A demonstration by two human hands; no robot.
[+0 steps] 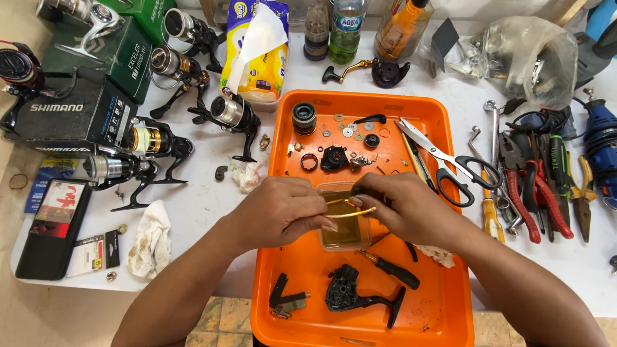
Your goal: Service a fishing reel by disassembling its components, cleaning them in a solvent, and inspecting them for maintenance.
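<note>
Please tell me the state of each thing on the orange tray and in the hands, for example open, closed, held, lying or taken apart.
left hand: pinching the gold wire part
right hand: pinching its other end
gold wire part: held over the container
clear container: open, with yellowish liquid
scissors: open, lying on the orange tray
black reel body: taken apart, lying flat
spool: off the reel, standing
screwdriver: lying, untouched

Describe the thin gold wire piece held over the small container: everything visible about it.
The gold wire piece is a thin, curved, shiny metal-looking rod, lying roughly level. The left hand pinches its left end and the right hand its right end. It sits just above a small clear plastic container of yellowish liquid, which stands in the orange tray. Whether it touches the container's rim is unclear.
</note>
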